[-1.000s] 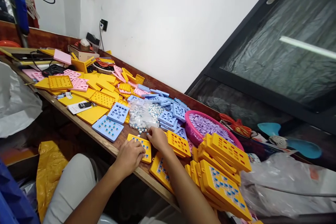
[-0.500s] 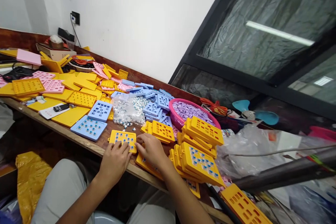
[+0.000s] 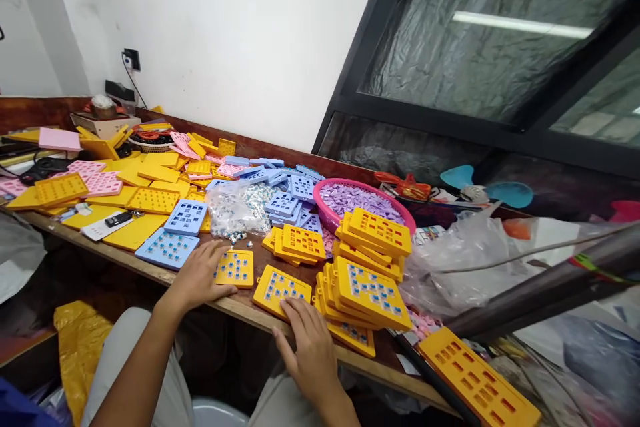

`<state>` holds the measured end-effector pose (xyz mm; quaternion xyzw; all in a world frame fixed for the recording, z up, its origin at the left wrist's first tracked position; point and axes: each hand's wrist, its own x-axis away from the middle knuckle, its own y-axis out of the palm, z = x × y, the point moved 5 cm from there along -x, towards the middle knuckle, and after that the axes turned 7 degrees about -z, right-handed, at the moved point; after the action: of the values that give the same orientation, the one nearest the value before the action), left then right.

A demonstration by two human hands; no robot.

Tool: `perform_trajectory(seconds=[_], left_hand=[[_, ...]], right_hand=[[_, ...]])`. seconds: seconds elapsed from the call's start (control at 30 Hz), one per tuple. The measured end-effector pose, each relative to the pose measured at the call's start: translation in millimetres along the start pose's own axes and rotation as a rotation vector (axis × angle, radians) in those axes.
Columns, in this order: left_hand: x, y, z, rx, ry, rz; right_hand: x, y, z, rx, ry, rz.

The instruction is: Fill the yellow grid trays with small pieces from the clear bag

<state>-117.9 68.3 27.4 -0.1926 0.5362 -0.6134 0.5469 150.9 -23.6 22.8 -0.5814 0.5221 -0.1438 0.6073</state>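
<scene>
Head camera: Watching from afar, I see two bare hands at a wooden bench [image 3: 240, 310], both working left of a stack of yellow plates [image 3: 370, 290]. The right hand [image 3: 310, 343], fingers extended and closed on nothing, rests its fingertips on the near right corner of a yellow panel [image 3: 280, 287] dotted with blue. That panel sits just left of the stack (whether the two touch, I cannot tell), its long side running roughly along the bench's near edge. From the right hand it lies ahead and slightly left, and the right is the nearer of the two hands. The left hand [image 3: 200, 273] spans the left end of a second panel [image 3: 237, 269], farther left of the stack, thumb along its near edge; whether it grips or merely steadies, I cannot tell. Bare wood shows between the panels. A clear bag [image 3: 227, 210] lies farther back, left of the stack; behind the stack stands a pink basket [image 3: 326, 215].
</scene>
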Motion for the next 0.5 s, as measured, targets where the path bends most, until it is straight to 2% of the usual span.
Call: perform_trajectory(seconds=[0.1, 0.17, 0.27, 0.33, 0.4, 0.5], left_hand=[[-8.2, 2.1, -13.0, 0.021, -0.006, -0.063], [-10.8, -2.5, -12.1, 0.024, -0.020, -0.023], [-11.8, -17.5, 6.3, 0.051, -0.024, 0.105], [-14.9, -23.2, 29.5, 0.094, 0.036, 0.110], [-21.4, -19.9, 56.0, 0.128, 0.132, 0.037], [-32.8, 1.6, 86.7, 0.137, 0.256, -0.105]], right_hand=[[-0.8, 3.7, -0.9, -0.010, 0.019, -0.002], [-4.9, 2.7, -3.8, -0.014, 0.011, -0.016], [-8.4, 0.1, -7.5, -0.022, -0.020, -0.060], [-5.8, -2.4, -5.9, -0.067, -0.004, -0.049], [3.1, -8.1, -0.2, -0.162, 0.057, 0.079], [28.7, -17.4, 9.4, -0.290, 0.143, 0.354]])
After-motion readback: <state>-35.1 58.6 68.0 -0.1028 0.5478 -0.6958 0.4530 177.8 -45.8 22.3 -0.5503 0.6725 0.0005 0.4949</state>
